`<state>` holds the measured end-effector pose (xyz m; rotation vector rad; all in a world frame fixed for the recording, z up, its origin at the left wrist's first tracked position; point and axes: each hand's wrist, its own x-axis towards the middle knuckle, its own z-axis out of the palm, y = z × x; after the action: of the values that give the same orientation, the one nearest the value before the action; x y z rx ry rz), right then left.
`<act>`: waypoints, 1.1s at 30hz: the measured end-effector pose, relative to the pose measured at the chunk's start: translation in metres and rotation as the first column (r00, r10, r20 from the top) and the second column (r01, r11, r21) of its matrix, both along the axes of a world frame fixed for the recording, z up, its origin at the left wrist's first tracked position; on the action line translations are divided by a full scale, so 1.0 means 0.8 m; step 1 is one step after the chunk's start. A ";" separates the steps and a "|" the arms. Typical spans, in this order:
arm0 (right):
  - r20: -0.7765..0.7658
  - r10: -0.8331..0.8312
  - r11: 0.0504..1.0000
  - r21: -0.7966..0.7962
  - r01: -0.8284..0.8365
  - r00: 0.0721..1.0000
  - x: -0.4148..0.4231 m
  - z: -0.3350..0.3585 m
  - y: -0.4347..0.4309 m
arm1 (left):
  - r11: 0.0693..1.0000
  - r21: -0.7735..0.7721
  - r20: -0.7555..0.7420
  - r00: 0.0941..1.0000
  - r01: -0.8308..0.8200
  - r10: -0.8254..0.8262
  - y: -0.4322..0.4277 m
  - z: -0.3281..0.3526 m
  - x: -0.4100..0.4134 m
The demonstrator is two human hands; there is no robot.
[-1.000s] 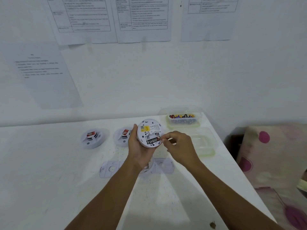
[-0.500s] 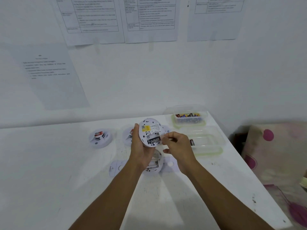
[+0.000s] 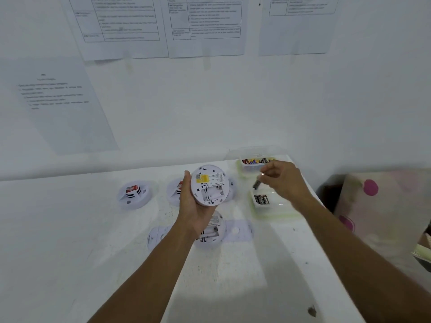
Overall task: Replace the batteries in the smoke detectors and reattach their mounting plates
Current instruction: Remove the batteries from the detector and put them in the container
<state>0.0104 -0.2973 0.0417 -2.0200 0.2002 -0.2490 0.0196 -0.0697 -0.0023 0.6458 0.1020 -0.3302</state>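
My left hand (image 3: 194, 206) grips a round white smoke detector (image 3: 210, 184), back side towards me, with a yellow label and an empty battery bay. My right hand (image 3: 283, 180) pinches a dark battery (image 3: 257, 183) above a clear tray (image 3: 275, 212) that holds three dark batteries (image 3: 261, 199). Another opened detector (image 3: 213, 231) lies on the table below my left wrist. Two more detectors (image 3: 135, 194) (image 3: 175, 191) sit further left, each with a red battery showing. Flat mounting plates (image 3: 238, 231) (image 3: 157, 235) lie beside the lower detector.
A clear box of coloured batteries (image 3: 256, 161) stands at the table's back right corner against the wall. Printed sheets (image 3: 205, 24) hang on the wall. The white table (image 3: 58, 241) ends at right, where a dotted pink cushion (image 3: 382, 206) sits.
My right hand has pulled the dark battery out of the held detector and carried it right, over the tray. The detector's bay now stands empty.
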 end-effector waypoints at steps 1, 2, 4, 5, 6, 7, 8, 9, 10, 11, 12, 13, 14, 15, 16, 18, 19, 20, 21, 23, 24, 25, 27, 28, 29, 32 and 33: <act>-0.073 0.003 0.992 -0.128 -0.013 0.997 0.009 -0.002 -0.019 | 1.000 -0.012 0.000 1.000 0.004 -0.004 -0.002 0.001 0.000; -0.140 0.006 0.971 -0.236 -0.039 0.990 0.017 -0.006 -0.034 | 1.000 -0.016 0.001 1.000 0.003 -0.003 -0.005 0.001 0.000; -0.241 0.005 0.932 -0.351 -0.092 0.970 0.030 -0.017 -0.050 | 1.000 -0.016 0.005 1.000 -0.004 0.004 -0.010 0.004 -0.001; -0.276 0.008 0.921 -0.373 -0.114 0.961 0.034 -0.024 -0.054 | 1.000 -0.017 0.007 1.000 -0.005 0.005 -0.013 0.005 -0.001; -0.304 0.012 0.916 -0.378 -0.132 0.953 0.038 -0.031 -0.056 | 1.000 -0.019 0.009 1.000 -0.006 0.007 -0.015 0.007 -0.002; -0.326 0.016 0.918 -0.370 -0.143 0.945 0.041 -0.036 -0.057 | 1.000 -0.019 0.012 1.000 -0.009 0.009 -0.016 0.007 -0.002; -0.343 0.023 0.924 -0.351 -0.151 0.939 0.042 -0.041 -0.056 | 1.000 -0.017 0.013 1.000 -0.012 0.013 -0.017 0.008 -0.002; -0.358 0.029 0.933 -0.325 -0.154 0.933 0.044 -0.045 -0.056 | 1.000 -0.010 0.013 1.000 -0.015 0.015 -0.018 0.008 -0.002; -0.369 0.034 0.941 -0.301 -0.153 0.929 0.045 -0.048 -0.056 | 1.000 -0.002 0.013 1.000 -0.016 0.016 -0.018 0.007 -0.003; -0.377 0.034 0.947 -0.284 -0.150 0.926 0.045 -0.049 -0.055 | 1.000 0.003 0.014 1.000 -0.016 0.016 -0.018 0.007 -0.003; -0.387 0.035 0.952 -0.266 -0.149 0.921 0.045 -0.051 -0.055 | 1.000 0.008 0.018 1.000 -0.012 0.012 -0.019 0.007 -0.004; -0.400 0.040 0.960 -0.238 -0.146 0.915 0.046 -0.052 -0.056 | 1.000 0.009 0.020 1.000 -0.009 0.009 -0.019 0.006 -0.005; -0.412 0.046 0.966 -0.213 -0.145 0.910 0.046 -0.053 -0.057 | 1.000 0.005 0.020 1.000 -0.007 0.007 -0.020 0.005 -0.006; -0.416 0.048 0.968 -0.205 -0.144 0.908 0.046 -0.054 -0.057 | 1.000 0.001 0.021 1.000 -0.006 0.006 -0.021 0.005 -0.007; -0.406 0.048 0.963 -0.223 -0.150 0.913 0.045 -0.053 -0.058 | 1.000 0.001 0.026 1.000 -0.007 0.006 -0.022 0.005 -0.009; -0.334 0.048 0.925 -0.342 -0.168 0.941 0.041 -0.046 -0.055 | 1.000 0.007 0.040 0.999 -0.002 0.001 -0.020 0.005 -0.014; -0.272 0.058 0.907 -0.388 -0.164 0.960 0.037 -0.039 -0.050 | 1.000 0.019 0.045 0.999 -0.004 0.003 -0.018 0.006 -0.017; -0.210 0.084 0.915 -0.372 -0.159 0.974 0.031 -0.032 -0.041 | 0.999 0.030 0.052 0.999 -0.010 0.008 -0.016 0.007 -0.020; -0.156 0.118 0.944 -0.290 -0.160 0.981 0.023 -0.024 -0.028 | 0.999 0.043 0.048 0.999 -0.022 0.020 -0.012 0.008 -0.022; -0.079 0.193 0.978 -0.058 -0.198 0.978 0.007 -0.011 0.005 | 0.995 0.087 0.041 0.998 -0.051 0.048 -0.002 0.007 -0.024; -0.055 0.245 0.969 0.031 -0.244 0.968 -0.001 -0.007 0.025 | 0.990 0.120 0.038 0.997 -0.070 0.066 0.005 0.006 -0.025; -0.038 0.302 0.949 0.107 -0.296 0.953 -0.007 -0.006 0.045 | 0.983 0.161 0.043 0.996 -0.082 0.076 0.012 0.007 -0.027; -0.025 0.376 0.898 0.257 -0.358 0.926 -0.015 -0.009 0.083 | 0.960 0.265 0.062 0.995 -0.090 0.076 0.031 0.009 -0.030; -0.022 0.385 0.878 0.317 -0.359 0.923 -0.019 -0.011 0.100 | 0.946 0.309 0.074 0.994 -0.098 0.079 0.042 0.010 -0.033; -0.018 0.383 0.862 0.367 -0.351 0.923 -0.021 -0.014 0.116 | 0.930 0.350 0.098 0.991 -0.117 0.088 0.056 0.009 -0.034; -0.041 0.353 0.836 0.463 -0.295 0.935 -0.027 -0.024 0.160 | 0.836 0.514 0.202 0.974 -0.193 0.100 0.106 0.008 -0.037; -0.051 0.340 0.833 0.479 -0.275 0.939 -0.029 -0.028 0.175 | 0.777 0.585 0.226 0.967 -0.232 0.118 0.125 0.007 -0.036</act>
<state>-0.0128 -0.1573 0.0197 -1.5541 0.0091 0.1359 -0.0094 0.0301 0.0029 1.3011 0.0972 -0.0437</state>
